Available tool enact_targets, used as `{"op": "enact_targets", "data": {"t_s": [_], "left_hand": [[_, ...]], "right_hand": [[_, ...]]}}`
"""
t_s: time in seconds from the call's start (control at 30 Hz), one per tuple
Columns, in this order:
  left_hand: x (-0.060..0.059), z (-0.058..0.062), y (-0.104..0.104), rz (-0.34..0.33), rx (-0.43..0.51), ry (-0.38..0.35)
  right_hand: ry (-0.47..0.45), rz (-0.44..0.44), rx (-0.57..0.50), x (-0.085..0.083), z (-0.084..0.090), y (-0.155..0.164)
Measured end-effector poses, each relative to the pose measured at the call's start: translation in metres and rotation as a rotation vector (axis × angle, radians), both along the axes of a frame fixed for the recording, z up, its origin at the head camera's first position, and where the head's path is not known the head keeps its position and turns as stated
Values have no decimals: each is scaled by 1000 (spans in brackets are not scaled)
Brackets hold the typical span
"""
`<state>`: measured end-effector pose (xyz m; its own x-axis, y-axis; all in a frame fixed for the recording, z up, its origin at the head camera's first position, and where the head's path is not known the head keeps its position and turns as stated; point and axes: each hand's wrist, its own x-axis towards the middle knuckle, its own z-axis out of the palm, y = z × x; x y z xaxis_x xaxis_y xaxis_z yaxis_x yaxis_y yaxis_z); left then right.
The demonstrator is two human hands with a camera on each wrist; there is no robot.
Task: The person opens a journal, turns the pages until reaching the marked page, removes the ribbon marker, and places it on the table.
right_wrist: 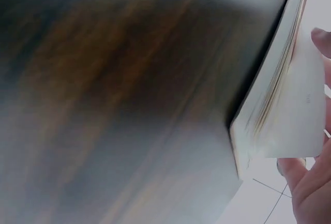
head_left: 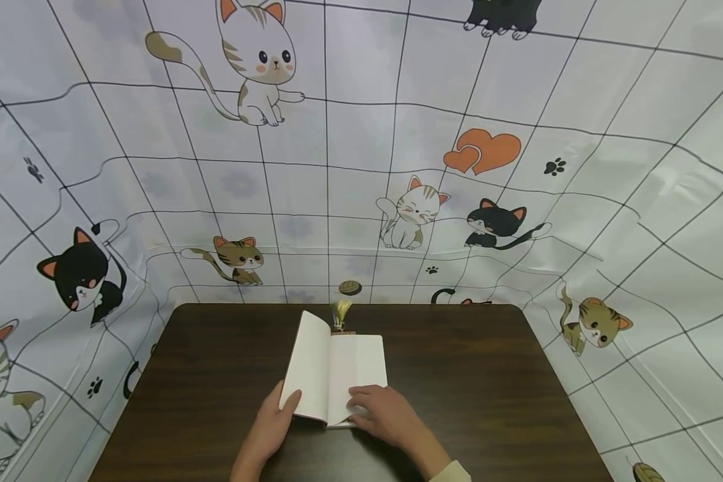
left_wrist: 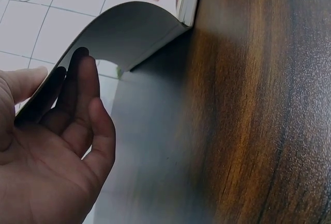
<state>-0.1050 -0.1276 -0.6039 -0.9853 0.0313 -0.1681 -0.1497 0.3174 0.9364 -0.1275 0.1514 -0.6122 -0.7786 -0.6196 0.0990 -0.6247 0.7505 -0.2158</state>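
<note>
Left hand (head_left: 272,425) grips curved book cover (left_wrist: 129,32), probably card.

Backdrop (head_left: 361,134): white sheeting, left, far and right — dark grid lines (head_left: 328,165) rippling right across it!
Cats (head_left: 259,60): black, tabby and white, popping up on every side.
Hearts (head_left: 491,150): orange pair, right of centre.
Tabletop (head_left: 470,375): dark wood grain, rounded far corners — pale light glinting off it.

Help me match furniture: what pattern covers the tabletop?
Tabletop: brown wood grain, best seen in left wrist view.
</note>
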Motion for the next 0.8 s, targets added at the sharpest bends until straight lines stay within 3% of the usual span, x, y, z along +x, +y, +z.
{"op": "enact_targets", "data": {"t_s": [0.3, 0.57, 0.8], "left_hand": [[1, 4, 1, -12, 0, -3], [2, 5, 0, -22, 19, 12], [1, 6, 1, -26, 7, 11]], "right_hand": [[98, 9, -67, 3, -5, 8], [209, -90, -158, -5, -4, 14], [302, -157, -327, -8, -3, 10]]}}
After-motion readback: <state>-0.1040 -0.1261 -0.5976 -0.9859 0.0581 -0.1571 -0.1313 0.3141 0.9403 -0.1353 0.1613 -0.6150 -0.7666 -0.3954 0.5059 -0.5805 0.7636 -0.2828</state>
